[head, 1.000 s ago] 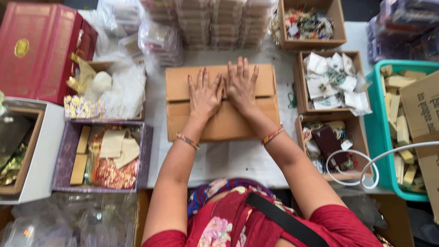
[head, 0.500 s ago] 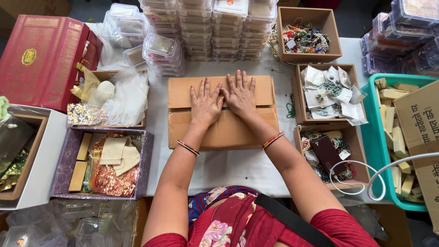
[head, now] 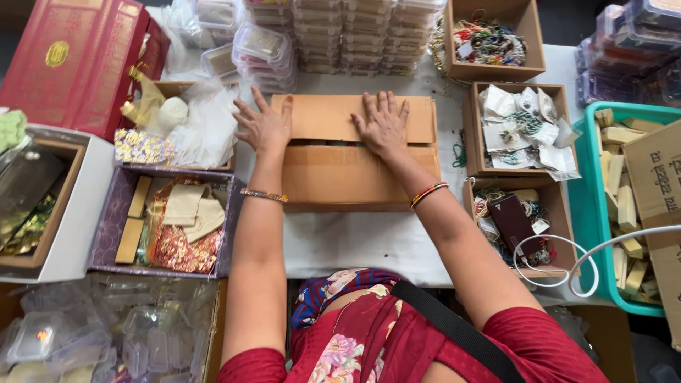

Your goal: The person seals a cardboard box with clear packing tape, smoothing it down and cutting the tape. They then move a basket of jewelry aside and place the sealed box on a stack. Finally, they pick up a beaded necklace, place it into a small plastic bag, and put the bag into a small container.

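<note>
Here I kept the right hand [head: 384, 122] flat, fingers released, on the far flap of the cardboard box [head: 358, 177] mid-surface. The left hand [head: 264, 124] hovered open at its left edge, grasping nothing, beside plastic wrap [head: 206, 131].

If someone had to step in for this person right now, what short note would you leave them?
Left hand: open, fingers spread, at the left end of the cardboard box, holding nothing.
Right hand: open, flat on the box's far flap.
The box lies mid-table in front of the person; a dark gap shows between its far flap and near flap.
Around it: clear containers stacked behind, a purple tray of gold-coloured packets to the left, small brown boxes of trinkets to the right.
Done: both flaps folded down.
Left: no tape or seal shows on the seam.
</note>
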